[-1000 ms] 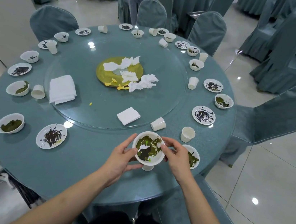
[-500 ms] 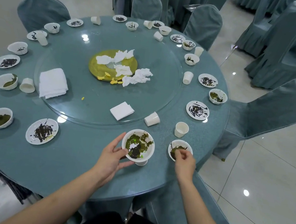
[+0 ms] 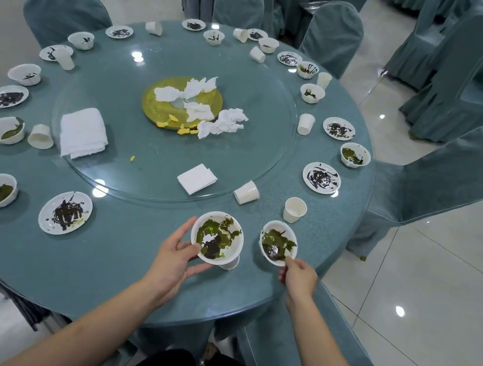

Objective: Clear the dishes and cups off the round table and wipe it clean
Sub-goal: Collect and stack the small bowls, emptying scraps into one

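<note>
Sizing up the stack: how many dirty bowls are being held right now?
2: left bowl on a paper cup, gripped by left hand; right bowl, pinched by right hand.

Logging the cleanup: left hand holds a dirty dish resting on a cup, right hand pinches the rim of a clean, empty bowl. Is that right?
Not quite. The head view shows the bowl pinched by the right hand is smeared with green and dark residue, not clean. The left hand does hold the dirty dish over a cup.

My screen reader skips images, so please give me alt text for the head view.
The left hand holds a dirty bowl stacked on a cup, while the right hand pinches a second dirty bowl on a round teal table ringed with used dishes.
</note>
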